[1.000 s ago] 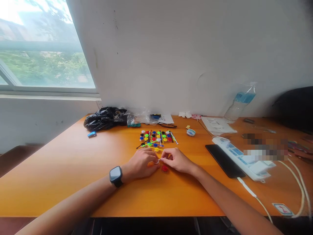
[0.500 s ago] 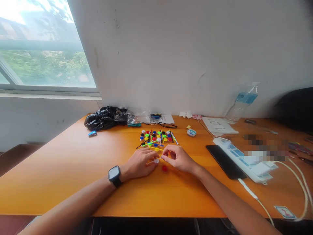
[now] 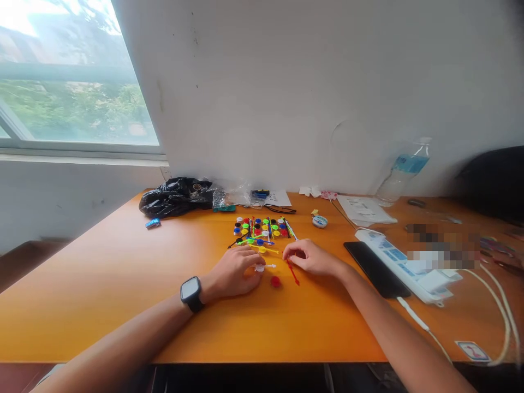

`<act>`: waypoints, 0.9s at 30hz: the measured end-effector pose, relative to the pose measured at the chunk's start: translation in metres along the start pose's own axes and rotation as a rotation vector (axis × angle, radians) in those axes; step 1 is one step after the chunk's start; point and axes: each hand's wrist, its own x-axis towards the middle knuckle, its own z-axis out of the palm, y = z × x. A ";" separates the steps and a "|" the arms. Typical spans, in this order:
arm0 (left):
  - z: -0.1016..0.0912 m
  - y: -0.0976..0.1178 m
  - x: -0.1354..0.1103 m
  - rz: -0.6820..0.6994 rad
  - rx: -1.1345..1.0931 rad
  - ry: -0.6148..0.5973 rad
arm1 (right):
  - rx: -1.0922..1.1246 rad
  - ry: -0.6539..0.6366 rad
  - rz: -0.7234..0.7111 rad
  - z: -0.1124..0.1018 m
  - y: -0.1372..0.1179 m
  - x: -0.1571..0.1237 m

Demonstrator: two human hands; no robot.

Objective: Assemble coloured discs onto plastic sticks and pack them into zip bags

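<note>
My left hand (image 3: 235,271), with a black smartwatch (image 3: 192,292) on the wrist, rests on the orange table (image 3: 123,284) with its fingers curled around a small white disc with a white stick (image 3: 262,267). My right hand (image 3: 311,258) lies just to the right, fingers pinched on the top end of a thin red stick (image 3: 292,272) that slants down onto the table. A red disc (image 3: 275,281) lies loose between the hands. Beyond them sits a cluster of several coloured discs and sticks (image 3: 262,229).
A black phone (image 3: 370,267) and a white power strip (image 3: 405,265) with cables lie at the right. A black plastic bag (image 3: 174,197), papers (image 3: 362,209), a small round tin (image 3: 319,221) and a water bottle (image 3: 399,172) stand along the wall.
My right hand has let go of the white stick, moved right and taken hold of a red stick. My left hand keeps the white disc and stick in place.
</note>
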 end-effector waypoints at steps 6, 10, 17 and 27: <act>-0.016 -0.004 -0.001 -0.040 0.074 0.047 | 0.075 -0.169 -0.013 -0.007 0.004 -0.003; -0.021 0.001 -0.001 0.050 0.039 0.038 | 0.090 -0.184 0.005 -0.008 0.001 -0.005; -0.008 0.020 0.000 0.210 -0.028 -0.099 | 0.041 -0.111 -0.006 -0.011 0.002 -0.006; -0.008 0.008 0.001 0.149 -0.030 -0.052 | -0.007 -0.069 0.043 -0.014 -0.004 -0.009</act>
